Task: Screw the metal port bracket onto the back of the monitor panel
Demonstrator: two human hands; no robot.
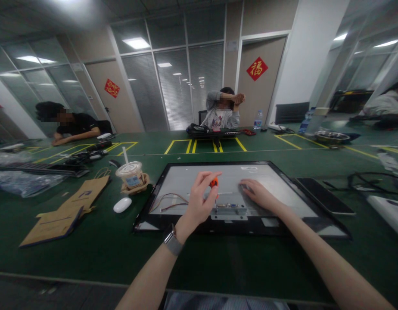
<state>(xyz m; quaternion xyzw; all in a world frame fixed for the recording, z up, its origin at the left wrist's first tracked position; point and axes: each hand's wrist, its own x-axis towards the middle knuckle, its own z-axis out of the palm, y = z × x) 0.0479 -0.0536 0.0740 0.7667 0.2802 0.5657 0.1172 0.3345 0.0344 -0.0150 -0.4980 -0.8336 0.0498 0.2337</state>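
Observation:
In front of me a flat display panel lies back side up on the green table, its black frame around a grey metal back. My left hand, with a watch on the wrist, grips an orange and black screwdriver upright by its handle. The tool's lower end is over a metal bracket with ports at the panel's near edge; whether the tip touches a screw is hidden. My right hand rests on the panel's back, fingers stretched out and holding nothing. Thin cables lie left of my left hand.
Left of the panel are an iced drink cup in a cardboard holder, a white mouse and a brown paper bag. A black slab-like object lies at right. Two people sit across the table, another far right.

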